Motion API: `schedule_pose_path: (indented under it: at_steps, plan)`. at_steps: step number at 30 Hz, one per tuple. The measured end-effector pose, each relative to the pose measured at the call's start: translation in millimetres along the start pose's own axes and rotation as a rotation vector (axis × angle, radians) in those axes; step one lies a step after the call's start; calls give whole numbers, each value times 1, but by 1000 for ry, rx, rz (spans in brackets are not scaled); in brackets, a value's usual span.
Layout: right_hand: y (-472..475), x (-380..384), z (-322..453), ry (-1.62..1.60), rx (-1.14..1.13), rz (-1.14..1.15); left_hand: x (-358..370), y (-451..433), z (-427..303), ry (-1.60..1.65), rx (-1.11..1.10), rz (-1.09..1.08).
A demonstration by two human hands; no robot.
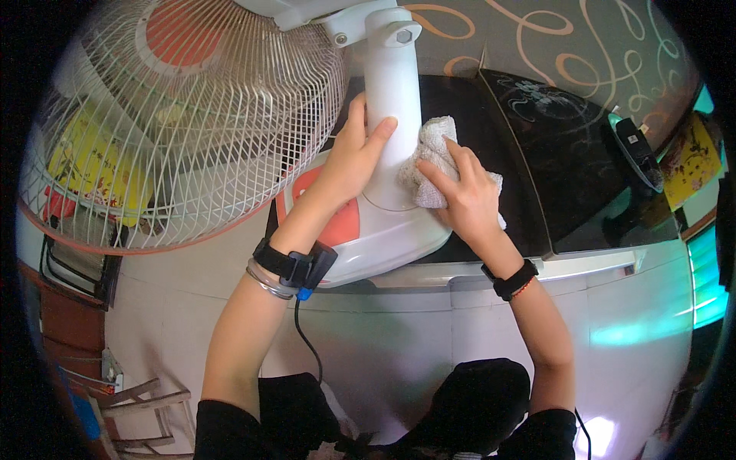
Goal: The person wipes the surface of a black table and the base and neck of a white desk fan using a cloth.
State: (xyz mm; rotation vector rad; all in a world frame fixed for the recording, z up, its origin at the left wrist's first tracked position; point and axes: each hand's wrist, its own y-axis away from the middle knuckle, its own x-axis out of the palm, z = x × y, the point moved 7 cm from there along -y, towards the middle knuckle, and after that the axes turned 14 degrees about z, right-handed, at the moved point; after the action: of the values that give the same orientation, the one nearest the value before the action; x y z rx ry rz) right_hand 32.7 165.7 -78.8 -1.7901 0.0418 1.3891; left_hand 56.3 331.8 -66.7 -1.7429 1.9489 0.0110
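Observation:
An electric fan stands before me, its white post rising from a white and coral-red base. My left hand is wrapped around the lower post from the left, thumb across its front. In my right hand is a crumpled pale terry cloth, pressed against the right side of the post just above the base. The wire fan guard hangs to the left, over part of the view beyond it. Part of the coral panel is hidden by my left forearm.
The fan rests on a glossy black cabinet top. A raised black panel adjoins it at right, with a dark handheld device in a tray. Patterned grey wall stands behind. A wooden stool is on the floor at lower left.

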Motion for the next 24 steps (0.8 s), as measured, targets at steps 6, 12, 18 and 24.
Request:
schedule_pose_path:
  at_steps: [6,12,18,24]
  plan:
    - [-39,-49,12,-19,66,-176,-2,2,7,21,35,11]
    - [-46,-52,29,204,48,-290,2,8,-9,-34,133,59]
    - [-41,-46,36,329,85,-303,3,4,-8,-19,136,13]
    - [-73,-70,65,406,157,-413,0,-2,3,-29,210,-55]
